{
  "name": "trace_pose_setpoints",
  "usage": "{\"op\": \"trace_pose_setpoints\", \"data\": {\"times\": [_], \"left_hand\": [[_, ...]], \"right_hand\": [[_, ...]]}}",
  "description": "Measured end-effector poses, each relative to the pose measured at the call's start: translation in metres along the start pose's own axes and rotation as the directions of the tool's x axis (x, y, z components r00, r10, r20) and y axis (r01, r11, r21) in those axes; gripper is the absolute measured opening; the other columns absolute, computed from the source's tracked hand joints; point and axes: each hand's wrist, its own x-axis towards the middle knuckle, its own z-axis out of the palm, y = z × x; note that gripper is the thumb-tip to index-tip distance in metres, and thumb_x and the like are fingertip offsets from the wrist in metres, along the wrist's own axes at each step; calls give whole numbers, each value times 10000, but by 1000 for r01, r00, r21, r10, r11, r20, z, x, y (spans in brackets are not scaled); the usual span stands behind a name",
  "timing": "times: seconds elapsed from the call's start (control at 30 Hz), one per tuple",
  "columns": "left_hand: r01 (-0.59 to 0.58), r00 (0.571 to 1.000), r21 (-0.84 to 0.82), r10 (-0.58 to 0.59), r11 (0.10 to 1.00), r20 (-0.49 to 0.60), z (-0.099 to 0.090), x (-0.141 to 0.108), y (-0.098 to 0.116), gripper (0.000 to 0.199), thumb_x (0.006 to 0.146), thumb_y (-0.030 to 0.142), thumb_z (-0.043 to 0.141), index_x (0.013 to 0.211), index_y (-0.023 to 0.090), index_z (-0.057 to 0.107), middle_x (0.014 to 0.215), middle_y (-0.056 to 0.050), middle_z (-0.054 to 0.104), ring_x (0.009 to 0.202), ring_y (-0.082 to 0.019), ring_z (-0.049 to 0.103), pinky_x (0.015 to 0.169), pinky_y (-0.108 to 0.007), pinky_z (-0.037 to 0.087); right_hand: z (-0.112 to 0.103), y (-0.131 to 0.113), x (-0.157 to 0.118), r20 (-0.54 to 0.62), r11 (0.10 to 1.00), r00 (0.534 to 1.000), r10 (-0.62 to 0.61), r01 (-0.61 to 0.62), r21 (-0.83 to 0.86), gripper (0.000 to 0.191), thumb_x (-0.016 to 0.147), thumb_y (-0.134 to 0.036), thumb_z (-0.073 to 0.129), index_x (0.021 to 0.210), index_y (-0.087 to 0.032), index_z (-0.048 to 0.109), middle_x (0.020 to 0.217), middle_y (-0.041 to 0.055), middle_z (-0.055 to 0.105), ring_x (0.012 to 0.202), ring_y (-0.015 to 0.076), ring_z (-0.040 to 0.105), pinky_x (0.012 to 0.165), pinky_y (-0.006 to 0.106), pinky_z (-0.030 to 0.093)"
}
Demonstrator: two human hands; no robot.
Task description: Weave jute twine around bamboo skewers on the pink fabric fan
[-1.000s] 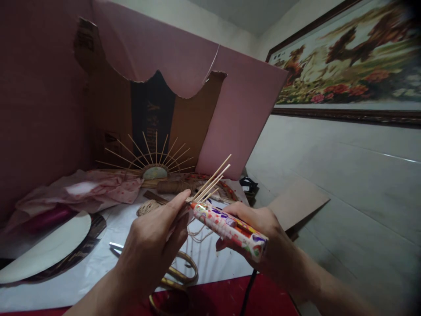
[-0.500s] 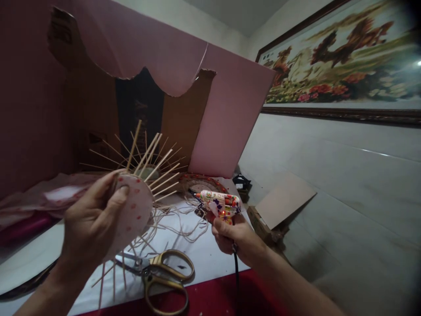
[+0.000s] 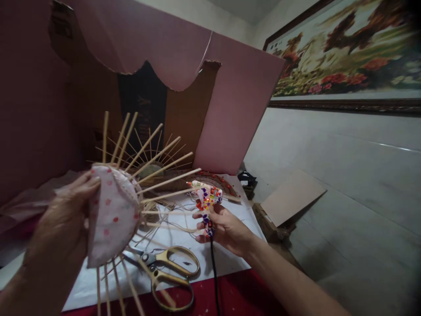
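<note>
My left hand (image 3: 70, 206) grips the straight edge of a fabric-covered half disc (image 3: 113, 215), pale pink with red dots. Thin wooden sticks (image 3: 153, 153) fan out from its curved rim, upward, to the right and downward. In my right hand (image 3: 226, 224) is a glue gun (image 3: 207, 197) with a colourful flowered pattern, its nozzle pointing left near the stick ends. A black cord (image 3: 214, 272) hangs from its handle. Below the glue gun lie scissors (image 3: 167, 274) with gold handles, their blades partly behind the sticks.
White paper (image 3: 230, 259) covers a red surface (image 3: 237, 289). Behind stand a second ring of sticks (image 3: 153, 164) and a woven round piece with red beads (image 3: 220, 180). Loose cords (image 3: 164, 215) lie between. A pink cardboard box (image 3: 240, 96) rises at the back, a flat board (image 3: 294, 202) at right.
The half disc has come closer and turned, showing more of its face and its sticks. My right hand has moved slightly left with the glue gun, and its fingers have loosened around the handle.
</note>
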Motion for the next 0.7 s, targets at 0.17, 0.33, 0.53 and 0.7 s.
{"op": "trace_pose_setpoints", "data": {"times": [0.17,0.33,0.53,0.7], "left_hand": [[329,924,-73,-305,941,229,10,-17,-26,162,762,153,621,923,165,636,717,-38,689,534,-156,626,536,-264,565],[347,896,56,-348,936,276,11,-21,-57,227,717,178,695,941,171,653,786,-33,690,620,-142,637,596,-226,553],[311,897,82,-321,947,303,12,-21,-65,229,722,196,694,944,155,653,796,-36,688,630,-133,626,580,-197,515],[265,909,-24,-241,964,341,14,-29,-60,143,784,213,644,916,157,647,757,-31,677,589,-107,601,566,-177,481]], "right_hand": [[10,9,22,52,998,999,-16,13,65,321,754,-386,734,853,-167,520,772,4,599,554,68,486,470,190,415],[37,18,37,133,990,985,-108,95,106,310,735,-408,723,871,-172,574,782,11,627,584,104,532,491,222,426],[71,26,34,105,991,987,-119,111,76,451,610,-471,799,913,-229,568,731,-16,662,622,154,591,541,253,448],[72,34,34,107,994,989,-106,106,5,367,685,-452,751,925,-247,564,724,-11,674,629,183,624,545,280,481]]}}
